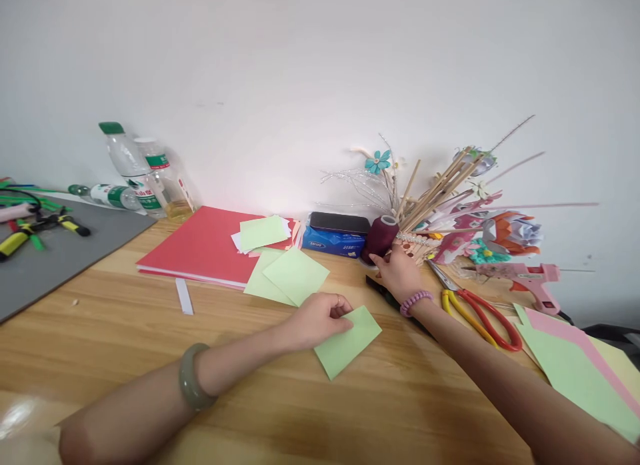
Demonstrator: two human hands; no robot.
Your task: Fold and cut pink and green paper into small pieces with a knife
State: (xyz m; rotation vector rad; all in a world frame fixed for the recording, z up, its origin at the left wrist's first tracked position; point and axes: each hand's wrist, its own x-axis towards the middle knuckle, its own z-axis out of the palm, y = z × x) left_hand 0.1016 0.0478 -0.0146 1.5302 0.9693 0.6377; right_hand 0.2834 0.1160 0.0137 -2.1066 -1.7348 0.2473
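Pinning the green paper square (347, 340) with the left hand (317, 318), fingers curled; right hand (399, 273) reaching, fingers touching the maroon thread spool (381, 238); next needs a firm grasp.

"What kind of place is this?"

"A craft table. See the coloured paper sheets (210, 245), the scissors (477, 311) and the pink glue gun (530, 281)?"

"And paper flowers (500, 235) by the white wall (320, 71)!"

bare table (130, 331) lies open in front and to the left of the left hand (320, 318). behind it, the red paper stack (200, 245) and loose green sheets (290, 275) crowd the way. scissors (480, 311), glue gun (530, 281) and stick bundle (440, 191) hem in the right hand (397, 271).
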